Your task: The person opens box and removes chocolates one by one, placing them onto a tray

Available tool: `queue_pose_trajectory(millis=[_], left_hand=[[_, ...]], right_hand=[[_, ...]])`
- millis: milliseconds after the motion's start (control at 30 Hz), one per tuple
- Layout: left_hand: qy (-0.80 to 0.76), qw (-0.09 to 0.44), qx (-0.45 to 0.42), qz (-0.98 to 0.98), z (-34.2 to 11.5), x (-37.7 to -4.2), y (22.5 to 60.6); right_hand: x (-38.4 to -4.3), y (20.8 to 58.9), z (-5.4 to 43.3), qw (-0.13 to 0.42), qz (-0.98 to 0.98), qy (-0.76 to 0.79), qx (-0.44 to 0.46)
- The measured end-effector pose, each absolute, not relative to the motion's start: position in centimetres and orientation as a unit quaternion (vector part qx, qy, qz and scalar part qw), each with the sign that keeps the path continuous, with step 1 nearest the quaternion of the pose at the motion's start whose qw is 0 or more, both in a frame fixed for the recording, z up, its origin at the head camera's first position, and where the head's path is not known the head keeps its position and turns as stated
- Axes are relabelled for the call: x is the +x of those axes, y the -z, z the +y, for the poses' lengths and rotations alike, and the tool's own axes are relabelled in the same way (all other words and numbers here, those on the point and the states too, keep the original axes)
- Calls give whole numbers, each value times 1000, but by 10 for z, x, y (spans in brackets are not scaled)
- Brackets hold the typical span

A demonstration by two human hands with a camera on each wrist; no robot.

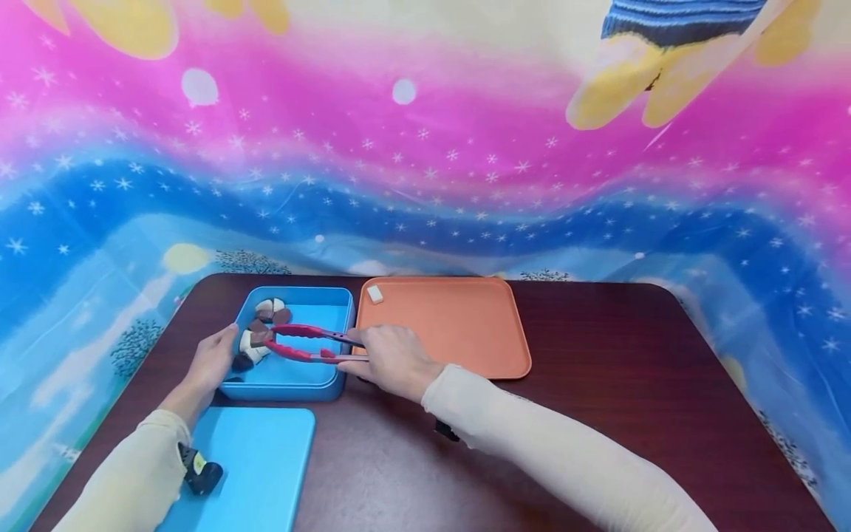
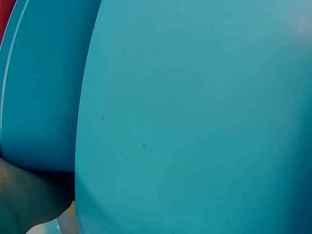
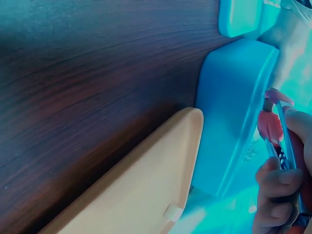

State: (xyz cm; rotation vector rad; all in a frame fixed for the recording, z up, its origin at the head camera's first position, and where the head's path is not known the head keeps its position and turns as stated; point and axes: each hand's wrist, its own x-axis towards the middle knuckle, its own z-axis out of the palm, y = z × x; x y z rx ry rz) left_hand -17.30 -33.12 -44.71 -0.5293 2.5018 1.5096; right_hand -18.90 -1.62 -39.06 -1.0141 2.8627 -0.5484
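My right hand (image 1: 395, 358) grips a pair of tongs (image 1: 302, 330) with red ends; it also shows at the edge of the right wrist view, fingers curled round the handles. The tong tips reach into an open blue box (image 1: 312, 391), at a brown piece (image 1: 260, 334). Whether they pinch it I cannot tell. Several small brown, white and black pieces lie along the box's left side. My left hand (image 1: 211, 362) touches the outside of the left wall, one digit up at the rim; its other fingers are hidden.
An orange tray (image 1: 459, 325) stands right of the box, with a small white block (image 1: 375, 294) in its far left corner. A light blue lid (image 1: 259, 465) lies in front of the box. Behind the dark wooden table (image 1: 631, 369) hangs a printed cloth (image 1: 452, 177).
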Motion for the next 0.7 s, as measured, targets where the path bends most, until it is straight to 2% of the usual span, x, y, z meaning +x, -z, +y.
queue_pose_trajectory(millis=[267, 700], left_hand=[[-511, 83, -168, 839, -331, -173, 449], [-511, 96, -168, 837, -335, -174, 449]], right_hand=[[-187, 385, 6, 37, 929, 226, -289], [-185, 385, 42, 5, 942, 237, -236]])
